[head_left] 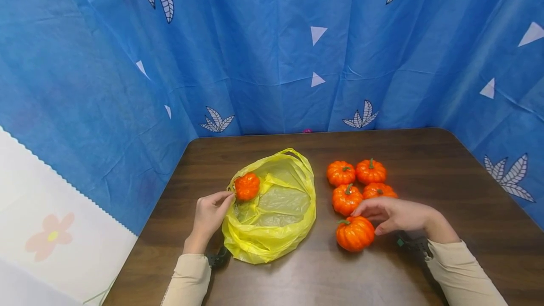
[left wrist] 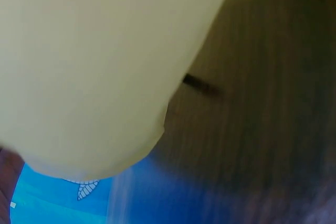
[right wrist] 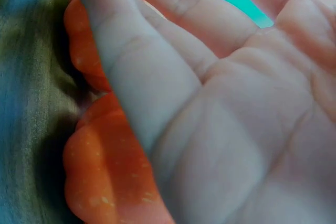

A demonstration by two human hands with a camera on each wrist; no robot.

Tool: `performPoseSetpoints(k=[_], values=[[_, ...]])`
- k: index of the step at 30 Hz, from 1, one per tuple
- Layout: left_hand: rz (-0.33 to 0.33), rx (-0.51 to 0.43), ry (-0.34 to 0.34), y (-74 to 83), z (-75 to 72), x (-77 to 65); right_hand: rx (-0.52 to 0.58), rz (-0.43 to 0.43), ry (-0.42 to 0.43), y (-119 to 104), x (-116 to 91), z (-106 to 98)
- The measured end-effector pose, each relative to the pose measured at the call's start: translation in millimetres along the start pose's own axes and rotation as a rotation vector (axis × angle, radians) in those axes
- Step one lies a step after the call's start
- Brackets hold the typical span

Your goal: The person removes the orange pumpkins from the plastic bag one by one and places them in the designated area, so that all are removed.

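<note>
A yellow plastic bag [head_left: 272, 244] lies with its mouth spread wide, left of centre. My left hand [head_left: 211, 210] pinches its left rim. Beside those fingertips, an orange pumpkin [head_left: 247, 187] rests just inside the bag's mouth. My right hand [head_left: 397, 214] is at the nearest loose pumpkin [head_left: 355, 233], thumb by its right side and fingers loosely bent behind its stem. In the right wrist view the palm [right wrist: 247, 108] shows fairly straight fingers, with pumpkins [right wrist: 110, 171] partly hidden behind them. A pale sleeve [left wrist: 94, 66] blocks the left hand in the left wrist view.
Behind the right hand several more pumpkins sit close together, including a back-left one [head_left: 341, 174] and a back-right one [head_left: 371, 171]. The dark wooden table [head_left: 450, 169] meets a blue curtain [head_left: 272, 51] at its back and sides. A white cloth [head_left: 55, 221] hangs at the left.
</note>
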State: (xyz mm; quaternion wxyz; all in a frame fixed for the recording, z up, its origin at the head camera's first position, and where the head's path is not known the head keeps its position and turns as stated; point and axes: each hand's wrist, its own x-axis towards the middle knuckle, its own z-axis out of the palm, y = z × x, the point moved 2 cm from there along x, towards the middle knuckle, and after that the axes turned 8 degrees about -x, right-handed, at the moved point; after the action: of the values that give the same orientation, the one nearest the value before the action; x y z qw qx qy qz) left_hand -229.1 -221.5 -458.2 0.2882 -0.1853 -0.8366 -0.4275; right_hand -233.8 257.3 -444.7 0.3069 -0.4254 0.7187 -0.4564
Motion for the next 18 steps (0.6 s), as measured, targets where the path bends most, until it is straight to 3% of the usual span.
performPoseSetpoints(k=[10,18], values=[[0.000,-0.003,-0.004,-0.1,-0.1,-0.5,-0.034,-0.026,-0.007,-1.2,1.1,2.4],[0.003,-0.004,-0.004,-0.2,0.2,-0.3,-0.050,0.001,-0.018,0.6,1.8,3.7]])
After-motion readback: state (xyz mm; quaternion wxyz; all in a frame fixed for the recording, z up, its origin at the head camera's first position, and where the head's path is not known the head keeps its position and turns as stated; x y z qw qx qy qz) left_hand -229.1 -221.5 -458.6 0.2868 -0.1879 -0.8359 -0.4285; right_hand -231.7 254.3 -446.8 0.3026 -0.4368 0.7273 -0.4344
